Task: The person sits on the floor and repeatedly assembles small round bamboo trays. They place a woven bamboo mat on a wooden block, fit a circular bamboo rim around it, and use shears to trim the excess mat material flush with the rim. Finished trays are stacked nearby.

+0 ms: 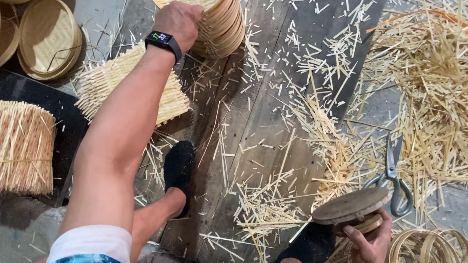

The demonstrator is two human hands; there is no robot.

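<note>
Here, left hand (179, 21) curled on woven-lid stack (212, 7), right hand (369, 250) gripping wooden disc (352, 206)

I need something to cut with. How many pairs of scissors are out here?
1: the scissors lie on the floor among bamboo scraps, just above the right hand. Others could be buried under the scraps.

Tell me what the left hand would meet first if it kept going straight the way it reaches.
The left hand already rests against the stack of round woven bamboo lids; pushing on, it meets that stack at once, though depth is hard to judge.
</note>
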